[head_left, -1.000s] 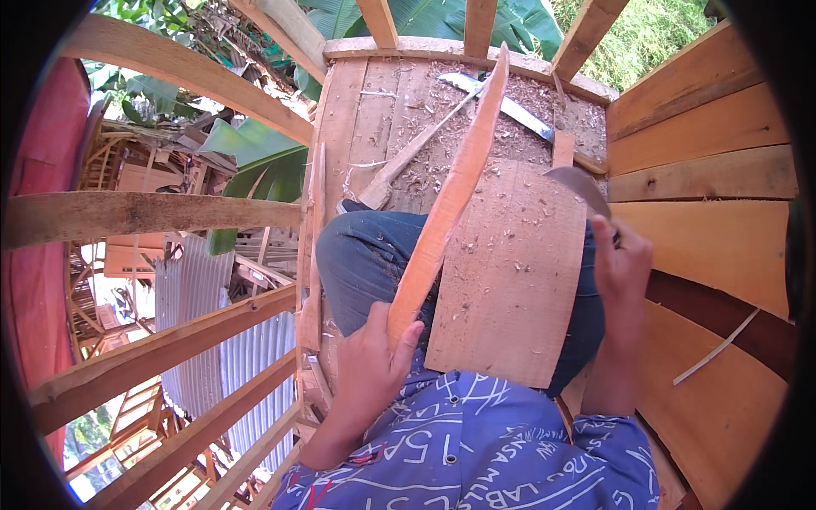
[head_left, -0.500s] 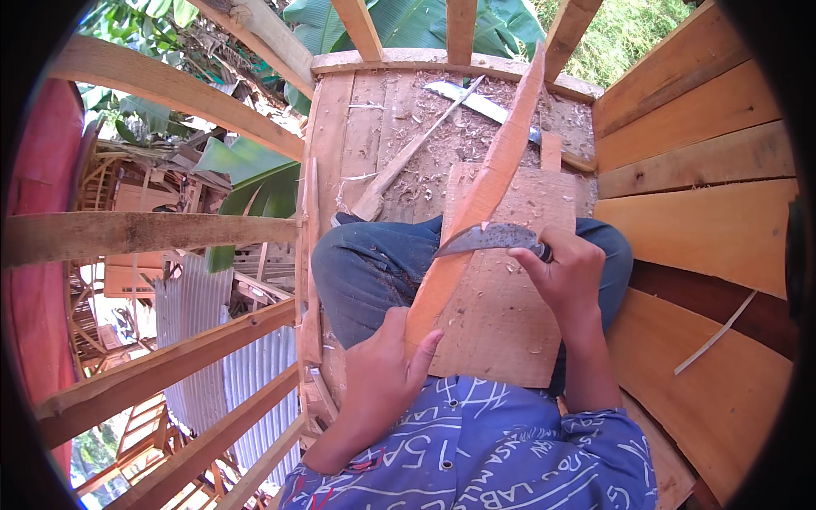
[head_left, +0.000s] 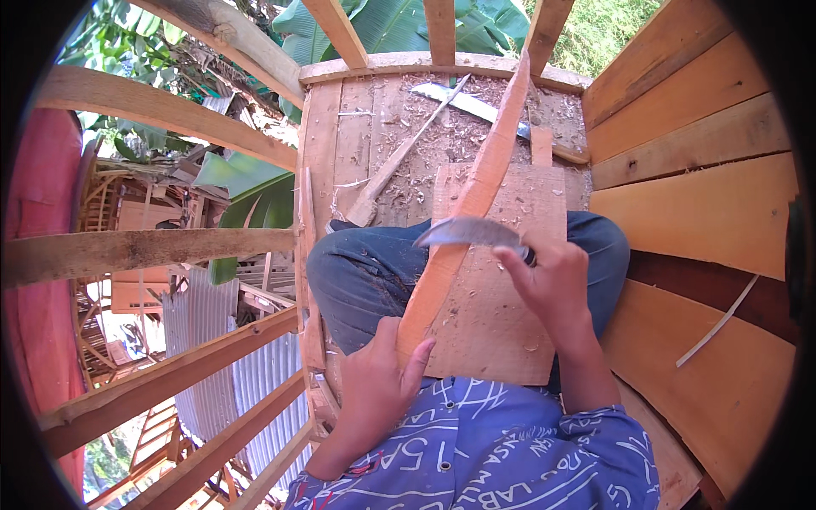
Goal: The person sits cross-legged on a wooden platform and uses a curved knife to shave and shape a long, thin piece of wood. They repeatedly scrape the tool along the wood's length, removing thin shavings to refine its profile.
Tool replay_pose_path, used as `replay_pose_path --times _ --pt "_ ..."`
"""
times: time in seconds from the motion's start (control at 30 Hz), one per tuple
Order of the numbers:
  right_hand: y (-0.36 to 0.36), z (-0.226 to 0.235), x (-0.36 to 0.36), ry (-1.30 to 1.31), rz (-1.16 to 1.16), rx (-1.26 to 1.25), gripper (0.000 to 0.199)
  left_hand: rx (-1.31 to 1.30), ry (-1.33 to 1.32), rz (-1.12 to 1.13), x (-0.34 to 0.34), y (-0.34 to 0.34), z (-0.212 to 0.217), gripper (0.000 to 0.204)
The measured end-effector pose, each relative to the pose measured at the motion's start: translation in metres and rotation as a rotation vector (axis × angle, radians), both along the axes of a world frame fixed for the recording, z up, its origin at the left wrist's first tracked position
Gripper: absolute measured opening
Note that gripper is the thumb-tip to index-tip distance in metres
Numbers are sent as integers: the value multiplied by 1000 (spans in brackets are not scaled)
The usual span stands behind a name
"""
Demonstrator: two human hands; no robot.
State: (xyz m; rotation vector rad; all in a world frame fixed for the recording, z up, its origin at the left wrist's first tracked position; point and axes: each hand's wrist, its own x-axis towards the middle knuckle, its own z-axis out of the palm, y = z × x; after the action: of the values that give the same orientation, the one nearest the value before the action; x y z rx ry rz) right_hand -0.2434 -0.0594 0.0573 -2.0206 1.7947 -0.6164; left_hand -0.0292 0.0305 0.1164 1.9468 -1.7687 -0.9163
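My left hand [head_left: 382, 374] grips the near end of a long, tapering orange-brown wooden piece [head_left: 484, 183], which slants away to the upper right. In my right hand [head_left: 552, 276] is a knife [head_left: 472, 231] with a curved dark blade and a dark handle, mostly hidden by the fingers. The blade lies across the wooden piece near its middle and is slightly blurred; whether it touches the wood I cannot tell. Under the piece, a square wooden board [head_left: 501, 323] rests over my lap and crossed legs.
Beyond my legs, a large machete [head_left: 467, 102] and a pale pointed stick [head_left: 399, 161] lie on the plank floor [head_left: 353, 136] among shavings. Wooden rails [head_left: 153, 246] enclose the left side. A plank wall [head_left: 697, 212] rises on the right, with a thin strip [head_left: 718, 321] against it.
The knife has shifted slightly left and up over the wooden piece, its blade now blurred. My left hand keeps its hold near the same end. The whole view has shifted a little.
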Motion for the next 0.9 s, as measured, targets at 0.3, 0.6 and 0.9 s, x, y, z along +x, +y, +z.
replay_pose_path --times 0.3,0.6,0.9 --pt "-23 12 -35 -21 -180 16 54 5 -124 14 0 -7 -2 27" --pt "-30 -12 -14 96 -64 -34 62 15 -121 25 -7 -19 4 30" --pt "-29 9 -49 44 -289 191 60 41 -80 3 0 -8 -10 31"
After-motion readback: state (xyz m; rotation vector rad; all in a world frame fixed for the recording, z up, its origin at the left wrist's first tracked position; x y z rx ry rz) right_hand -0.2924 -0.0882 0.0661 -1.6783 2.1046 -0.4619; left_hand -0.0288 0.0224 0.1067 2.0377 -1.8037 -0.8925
